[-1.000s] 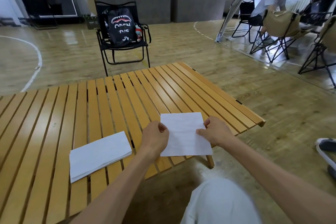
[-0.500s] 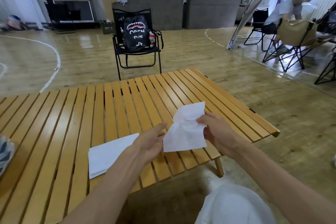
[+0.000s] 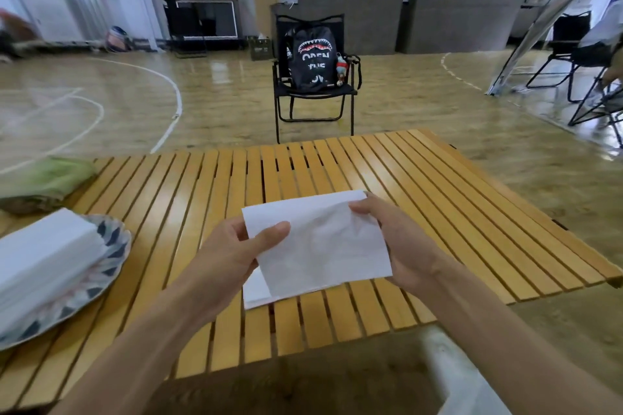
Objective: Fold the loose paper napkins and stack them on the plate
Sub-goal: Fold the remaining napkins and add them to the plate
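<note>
- Both hands hold one white paper napkin (image 3: 320, 242) up over the near middle of the slatted wooden table (image 3: 421, 199).
- The left hand (image 3: 232, 253) pinches the napkin's left edge, thumb on the front face and fingers (image 3: 236, 229) curled behind it.
- The right hand (image 3: 401, 242) grips the right edge, its fingers (image 3: 362, 207) curled round the top right corner.
- The napkin looks lightly creased; its lower part hangs toward the table.
- Under it, a small pile of loose white napkins (image 3: 256, 293) lies on the slats, mostly hidden by the held one.
- At the left edge of the view, a patterned plate (image 3: 111, 246) sits on the table and carries a thick stack of folded napkins (image 3: 43, 256).
- Behind the plate lies a green bundle (image 3: 43, 178), blurred.
- Beyond the table stands a black folding chair (image 3: 315, 98) with a black backpack (image 3: 313, 57) on its seat.
</note>
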The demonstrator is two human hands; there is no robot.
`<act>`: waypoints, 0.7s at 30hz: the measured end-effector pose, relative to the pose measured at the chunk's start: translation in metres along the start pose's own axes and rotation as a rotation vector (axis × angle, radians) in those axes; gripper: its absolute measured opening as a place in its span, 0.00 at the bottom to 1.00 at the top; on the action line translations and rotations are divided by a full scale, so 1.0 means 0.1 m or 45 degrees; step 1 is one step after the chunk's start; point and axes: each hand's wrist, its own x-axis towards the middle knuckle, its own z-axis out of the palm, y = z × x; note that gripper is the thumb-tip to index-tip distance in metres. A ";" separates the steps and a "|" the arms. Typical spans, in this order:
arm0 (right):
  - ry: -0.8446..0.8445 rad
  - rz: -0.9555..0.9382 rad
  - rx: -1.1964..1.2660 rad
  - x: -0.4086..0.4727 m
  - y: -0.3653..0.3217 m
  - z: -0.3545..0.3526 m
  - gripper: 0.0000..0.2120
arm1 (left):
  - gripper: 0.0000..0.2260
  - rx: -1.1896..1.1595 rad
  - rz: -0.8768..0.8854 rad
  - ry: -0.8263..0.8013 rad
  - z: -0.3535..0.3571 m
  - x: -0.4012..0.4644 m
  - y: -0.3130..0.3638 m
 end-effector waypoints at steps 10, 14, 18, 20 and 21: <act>0.045 0.038 -0.234 0.15 0.30 0.21 0.10 | 0.09 0.315 0.126 0.252 -0.28 -0.02 -0.34; 0.056 0.057 -0.217 0.20 0.38 0.19 0.06 | 0.10 0.315 0.155 0.242 -0.38 0.00 -0.44; 0.064 -0.013 -0.082 0.22 0.35 0.17 0.09 | 0.12 0.008 0.199 0.149 -0.42 0.02 -0.43; 0.054 -0.028 -0.045 0.21 0.33 0.17 0.12 | 0.12 -0.062 0.175 0.110 -0.42 0.01 -0.40; 0.063 -0.018 -0.047 0.21 0.35 0.17 0.12 | 0.14 -0.029 0.155 0.104 -0.42 0.01 -0.41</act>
